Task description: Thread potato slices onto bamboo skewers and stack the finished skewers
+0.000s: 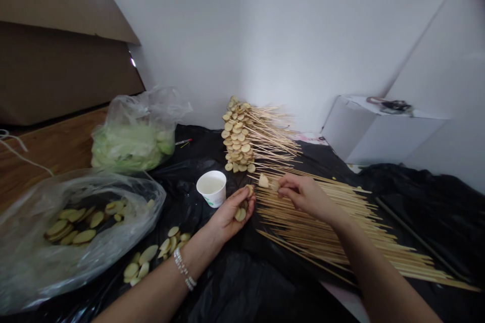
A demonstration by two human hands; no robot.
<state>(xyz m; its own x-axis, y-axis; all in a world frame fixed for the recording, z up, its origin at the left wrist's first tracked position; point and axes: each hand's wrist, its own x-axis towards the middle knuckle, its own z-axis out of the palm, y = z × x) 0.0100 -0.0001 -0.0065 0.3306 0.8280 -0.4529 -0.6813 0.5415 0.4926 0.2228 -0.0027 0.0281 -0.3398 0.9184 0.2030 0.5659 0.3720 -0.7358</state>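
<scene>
1. A large cardboard box (56,45) leans at the upper left, above a wooden surface (49,151).
2. A black plastic sheet (242,282) covers the working area, and a white box (382,133) stands at its far right.
3. A clear plastic bag (76,257) lies open at the left with potato slices (83,222) inside. Behind it sits a second bag (132,146), filled with pale green slices (129,149).
4. A stack of loaded skewers (257,136) sits at the back of the sheet, its slices bunched at the left end.
5. Many loose bamboo skewers (333,232) lie side by side on the sheet, to the right of the hands.
6. The right hand (305,196) is over the skewers' tips, its grip together, pinching a small slice (274,185).
7. The left hand (231,214) is palm up just beside that pinch, its grip curled around a few slices (240,213).
8. A white paper cup (211,187) of pale liquid stands just beyond the left hand.
9. Loose slices (146,257) lie on the sheet, below the left wrist's beaded bracelet (184,270).
</scene>
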